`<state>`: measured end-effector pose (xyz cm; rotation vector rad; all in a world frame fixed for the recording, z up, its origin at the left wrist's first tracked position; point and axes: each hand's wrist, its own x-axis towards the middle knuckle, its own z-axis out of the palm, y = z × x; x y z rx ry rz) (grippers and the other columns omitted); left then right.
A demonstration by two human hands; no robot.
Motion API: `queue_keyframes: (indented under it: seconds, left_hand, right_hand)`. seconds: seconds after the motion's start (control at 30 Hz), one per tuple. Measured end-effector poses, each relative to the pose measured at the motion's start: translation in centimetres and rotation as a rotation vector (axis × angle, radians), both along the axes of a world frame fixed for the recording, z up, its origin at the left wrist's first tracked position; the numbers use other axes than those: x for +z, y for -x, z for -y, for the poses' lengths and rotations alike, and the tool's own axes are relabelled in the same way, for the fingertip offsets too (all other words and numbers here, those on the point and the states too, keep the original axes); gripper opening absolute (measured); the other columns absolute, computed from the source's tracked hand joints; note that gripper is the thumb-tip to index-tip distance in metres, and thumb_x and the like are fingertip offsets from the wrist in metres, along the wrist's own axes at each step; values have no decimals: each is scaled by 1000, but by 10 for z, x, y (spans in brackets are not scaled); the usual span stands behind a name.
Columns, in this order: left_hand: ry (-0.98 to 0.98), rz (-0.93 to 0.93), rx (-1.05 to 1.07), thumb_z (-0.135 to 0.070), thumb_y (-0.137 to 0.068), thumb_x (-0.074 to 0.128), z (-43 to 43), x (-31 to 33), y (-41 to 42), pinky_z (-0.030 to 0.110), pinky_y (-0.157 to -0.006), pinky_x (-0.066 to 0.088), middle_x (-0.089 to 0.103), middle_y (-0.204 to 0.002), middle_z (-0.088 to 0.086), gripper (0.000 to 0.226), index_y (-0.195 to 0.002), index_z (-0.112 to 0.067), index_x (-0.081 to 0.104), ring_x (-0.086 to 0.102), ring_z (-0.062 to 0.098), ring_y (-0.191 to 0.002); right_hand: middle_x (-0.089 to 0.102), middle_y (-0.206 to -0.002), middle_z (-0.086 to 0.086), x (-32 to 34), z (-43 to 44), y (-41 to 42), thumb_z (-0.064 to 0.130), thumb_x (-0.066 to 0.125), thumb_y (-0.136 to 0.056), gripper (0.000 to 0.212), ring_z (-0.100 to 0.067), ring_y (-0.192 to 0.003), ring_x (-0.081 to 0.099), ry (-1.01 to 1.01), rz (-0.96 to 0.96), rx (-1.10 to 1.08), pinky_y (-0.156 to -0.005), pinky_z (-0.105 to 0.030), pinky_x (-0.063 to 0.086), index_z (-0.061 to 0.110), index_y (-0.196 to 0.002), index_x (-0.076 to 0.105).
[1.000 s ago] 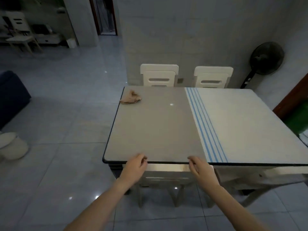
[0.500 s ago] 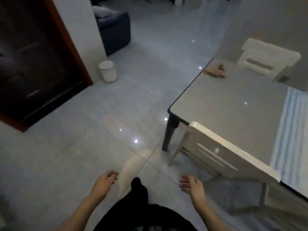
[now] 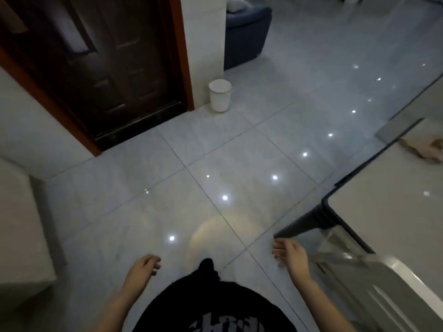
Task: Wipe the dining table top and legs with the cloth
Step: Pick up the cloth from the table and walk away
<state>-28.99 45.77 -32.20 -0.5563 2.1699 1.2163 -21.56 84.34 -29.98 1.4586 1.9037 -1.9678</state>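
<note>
White plastic bin [image 3: 220,98] stands upright on the pale tiled floor [image 3: 167,188] at the foot of a white wall section, just beside a dark wooden door [image 3: 96,68] in a reddish frame. Its mouth faces up, but what lies inside cannot be made out.

At the right edge a crumpled tan cloth [image 3: 424,149] lies on the grey counter [image 3: 383,212], near the counter's far left side. The frame border cuts it off, so only part of it shows. It is well apart from both hands. Only one corner of the counter is in view, with its dark rim and one dark counter leg [image 3: 304,226] slanting down to the floor, smeared by blur.

Both hands hang over the floor and hold nothing. The left hand [image 3: 143,265] has loosely curled fingers. The right hand [image 3: 291,258] has relaxed, slightly bent fingers, a little spread. It is near the counter leg but apart from it.

A white chair [image 3: 395,283] stands at the counter's near side, between the person and the top. Its outline is blurred. A black printed shirt [image 3: 215,307] fills the bottom centre. A blue sofa [image 3: 247,37] shows at the top, partly hidden behind the wall. A pale piece of furniture [image 3: 21,224] at the left is too blurred to identify.
</note>
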Motion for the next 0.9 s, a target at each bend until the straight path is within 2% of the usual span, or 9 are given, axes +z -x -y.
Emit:
queue_keyframes:
  seconds: [0.1,0.23,0.4,0.47,0.57,0.7,0.77,0.9]
  left_hand:
    - [-5,-13,-20,-11,-95,49,-3,8,59,32,-66,45,67,-82,15,20,-84,-8,66,59,28,-72]
    - [-47,-28,-100,-10,-95,48,-34,17,131,30,-64,44,66,-80,14,20,-84,-10,65,58,27,-70]
    - [-85,-24,-264,-14,-95,48,-103,15,212,30,-69,46,68,-84,11,20,-87,-10,66,60,24,-74]
    - [-92,-14,-316,-14,-96,47,-132,11,243,30,-68,45,67,-84,12,21,-87,-11,65,59,24,-74]
    - [-72,-5,-373,-17,-96,46,-174,5,288,32,-68,44,68,-85,10,22,-87,-13,66,60,24,-74]
    - [-53,6,-358,-17,-95,50,-224,8,340,33,-69,44,67,-81,12,21,-84,-11,66,58,25,-71]
    - [-45,17,-346,-15,-95,50,-243,8,362,32,-67,45,66,-80,12,20,-85,-7,65,57,24,-70]
    - [-25,31,-329,-12,-94,50,-273,3,414,30,-62,44,65,-78,13,19,-84,-5,65,56,26,-68]
  right_hand:
    - [65,-79,-20,-2,2,27,7,44,-98,24,-27,-63,60,-32,36,-39,-50,-22,51,-6,-93,64]
    - [66,-86,-28,-8,-8,42,7,45,-98,27,-32,-67,60,-22,102,-132,-59,-33,50,-12,-96,64]
    - [67,-82,-23,-23,-41,65,10,43,-100,29,-30,-68,61,-18,191,-209,-55,-28,52,-9,-96,64]
    - [66,-83,-22,-30,-58,84,9,41,-101,29,-30,-68,61,10,208,-247,-47,-22,53,-9,-97,64]
    - [62,-80,-22,-36,-88,126,4,39,-100,27,-30,-65,56,15,180,-296,-43,-18,49,-7,-91,63]
    - [64,-75,-18,-39,-138,194,6,40,-100,30,-27,-64,60,5,169,-281,-52,-28,51,-11,-91,64]
    - [65,-73,-18,-38,-166,232,7,41,-100,30,-26,-60,61,-7,155,-293,-54,-29,52,-10,-91,65]
    - [65,-75,-22,-25,-220,309,4,43,-97,26,-20,-53,62,-24,91,-282,-49,-22,50,-6,-89,66]
